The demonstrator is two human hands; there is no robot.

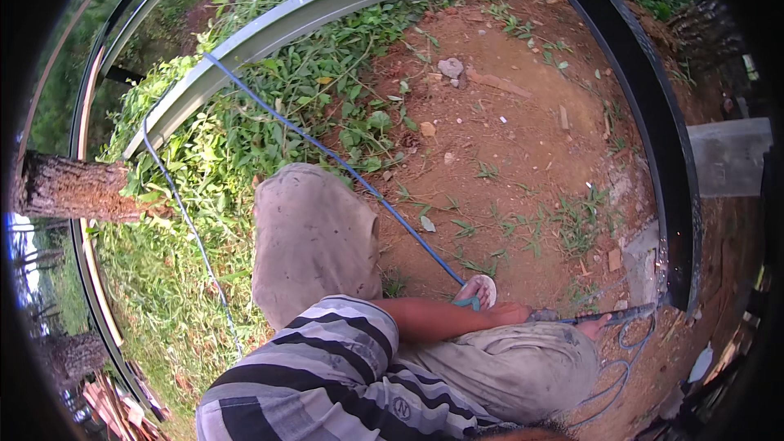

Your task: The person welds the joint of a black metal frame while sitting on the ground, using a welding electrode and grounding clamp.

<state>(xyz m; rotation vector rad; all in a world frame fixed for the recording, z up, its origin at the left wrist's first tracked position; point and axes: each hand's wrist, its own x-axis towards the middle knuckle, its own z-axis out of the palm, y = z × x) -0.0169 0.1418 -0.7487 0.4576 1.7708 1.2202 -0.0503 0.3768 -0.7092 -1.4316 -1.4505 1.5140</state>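
Note:
My left forearm reaches right across my lap, and my left hand (542, 315), dark and seemingly gloved, is closed on one end of a long dark tool (625, 314). The tool's far end meets the foot of a black steel post (671, 220), and tiny orange specks show along the post there. Just past my right knee (572, 359) some bare skin shows under the tool. It may be my right hand (594, 325), but its fingers are too small to read. A blue cable (351, 171) slants down from a grey-green beam (269, 28) toward my sandalled foot (482, 292).
Loose coils of thin cable (625, 367) lie beside my right knee. A concrete block (643, 265) stands at the post's base, with a grey slab (731, 157) behind it. Reddish soil (523, 114) holds stones and twigs. Leafy plants, a tree trunk (82, 188) and stacked wood (122, 408) are on the left.

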